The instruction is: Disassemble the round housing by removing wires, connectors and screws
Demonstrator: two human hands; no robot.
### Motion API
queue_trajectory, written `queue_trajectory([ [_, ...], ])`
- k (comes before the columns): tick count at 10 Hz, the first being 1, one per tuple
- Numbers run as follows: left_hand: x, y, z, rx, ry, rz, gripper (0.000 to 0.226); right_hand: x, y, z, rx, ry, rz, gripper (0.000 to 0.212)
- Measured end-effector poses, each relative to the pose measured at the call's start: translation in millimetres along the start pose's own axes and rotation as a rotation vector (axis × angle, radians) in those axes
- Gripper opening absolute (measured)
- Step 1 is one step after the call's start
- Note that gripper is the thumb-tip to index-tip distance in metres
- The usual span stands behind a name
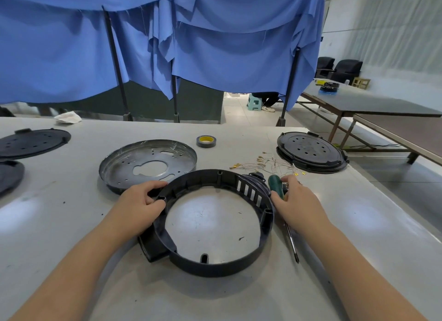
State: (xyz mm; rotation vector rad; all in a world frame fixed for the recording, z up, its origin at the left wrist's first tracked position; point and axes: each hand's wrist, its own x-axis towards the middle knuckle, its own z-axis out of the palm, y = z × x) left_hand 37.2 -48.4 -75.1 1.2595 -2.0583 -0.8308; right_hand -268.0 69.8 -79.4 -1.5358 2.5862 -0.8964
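- As far as we can see, teardown is nearly done: the round housing (216,227) is a bare dark ring, mid-surface, nothing left inside.
- Metal base plate (148,164) is already out, lying just behind-left of it.
- Loose wires (267,164) with brass connectors sit piled behind-right.
- We judge only stray screws remain, if any; none visible.
- Left hand (141,204): fingers curled over the ring's left rim.
- Right hand (299,201): fingers wrapped on the green screwdriver (277,185), beside the right rim.
- Surface (71,225): pale, scuffed; black lids, tape roll (206,141).
- Room: blue curtain (143,45), side tables, tiled floor.
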Motion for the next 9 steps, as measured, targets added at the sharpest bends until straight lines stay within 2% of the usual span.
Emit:
queue_trajectory([
  [4, 1, -4, 5, -0.096, 0.038, -0.002, 0.039, -4, 1, -1, -0.13, -0.029, -0.078, 0.035],
  [6, 3, -10, 5, -0.193, 0.043, -0.015, 0.029, -8, 0, -6, -0.156, -0.053, -0.1, 0.033],
  [7, 4, -12, 8, -0.192, 0.108, -0.005, 0.021, -7, 1, -9, -0.174, -0.03, -0.095, 0.03],
  [8, 7, -12, 8, -0.199, 0.171, 0.004, 0.02, -4, -1, -15, -0.122, -0.006, -0.047, 0.022],
  [9, 5, -14, 9, -0.166, 0.262, 0.005, 0.021, -3, -2, -24, 0.131, -0.001, 0.009, 0.012],
])
